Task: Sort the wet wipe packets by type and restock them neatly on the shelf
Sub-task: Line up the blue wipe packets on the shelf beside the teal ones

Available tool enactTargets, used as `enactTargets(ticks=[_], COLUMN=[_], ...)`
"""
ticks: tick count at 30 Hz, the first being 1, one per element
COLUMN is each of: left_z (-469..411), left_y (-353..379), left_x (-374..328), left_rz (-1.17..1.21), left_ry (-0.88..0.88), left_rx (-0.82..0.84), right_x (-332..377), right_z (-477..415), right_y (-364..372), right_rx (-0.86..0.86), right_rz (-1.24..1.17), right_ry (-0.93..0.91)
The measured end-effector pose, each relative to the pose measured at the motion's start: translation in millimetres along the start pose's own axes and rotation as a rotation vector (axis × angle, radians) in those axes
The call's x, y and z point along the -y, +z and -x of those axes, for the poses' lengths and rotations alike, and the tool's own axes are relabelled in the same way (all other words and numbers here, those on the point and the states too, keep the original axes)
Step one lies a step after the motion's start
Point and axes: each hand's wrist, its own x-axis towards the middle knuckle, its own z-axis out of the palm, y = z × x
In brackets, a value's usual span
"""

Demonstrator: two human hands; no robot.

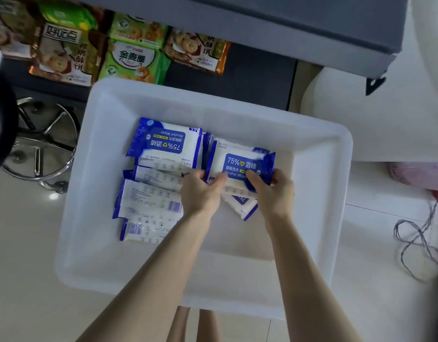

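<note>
Head view: left hand (200, 192) and right hand (274, 191), both reaching forward, pinch one wipe packet (240, 162).

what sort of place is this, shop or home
Likely a small shop, though not certain: biscuit packets lie on a dark shelf, and a white plastic bin holds many identical alcohol wipe packets; the left hand and right hand grip one packet.

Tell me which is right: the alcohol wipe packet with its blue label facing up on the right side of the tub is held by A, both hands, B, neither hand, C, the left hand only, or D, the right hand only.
A: the left hand pinches the left edge of the alcohol wipe packet and the right hand pinches its right end, inside the white tub.
</note>
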Motion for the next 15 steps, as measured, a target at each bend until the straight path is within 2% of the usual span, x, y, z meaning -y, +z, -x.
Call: enactTargets(ticks=[4, 9, 13, 15], left_z=[21, 68, 118, 144], left_y=[-9, -52, -121, -161], left_x=[0, -21, -56, -80], left_rz=[0.051, 0.305, 0.322, 0.362], left_ry=[-0.024, -0.136, -0.05, -0.005], left_rx=[0.021, 0.186, 0.293, 0.296], right_x=[3, 33, 84, 118], right_z=[21, 73, 132, 161], right_y=[-14, -39, -65, -76], right_rx=[0.042, 0.112, 0.204, 0.227], right_rz=[-0.081, -0.238, -0.329, -0.42], right_ry=[0.036, 0.052, 0.008, 0.005])
